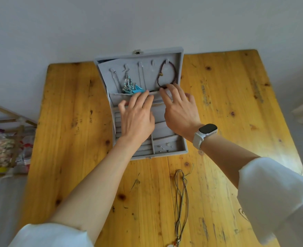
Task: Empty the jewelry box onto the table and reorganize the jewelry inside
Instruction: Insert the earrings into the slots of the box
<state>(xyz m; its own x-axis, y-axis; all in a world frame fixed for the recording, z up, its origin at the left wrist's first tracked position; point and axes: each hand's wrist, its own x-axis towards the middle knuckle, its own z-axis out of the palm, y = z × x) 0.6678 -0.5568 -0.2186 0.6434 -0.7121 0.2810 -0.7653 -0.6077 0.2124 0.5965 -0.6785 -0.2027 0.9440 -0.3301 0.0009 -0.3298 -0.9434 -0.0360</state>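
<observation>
I see the grey jewelry box (180, 143) open on the wooden table (236, 122). My left hand (137, 118) and right hand (180, 108), fingers straight and spread, reach the lid pocket (118, 98); they hide its contents. A cord necklace (182, 196) runs off the bottom edge.

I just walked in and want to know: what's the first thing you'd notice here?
The open grey jewelry box at the far middle of the yellow wooden table, with both hands, left and right, reaching into its lid pocket. A dark bead bracelet and silver earrings hang in the lid, and a cord necklace lies on the table nearer the person.
</observation>
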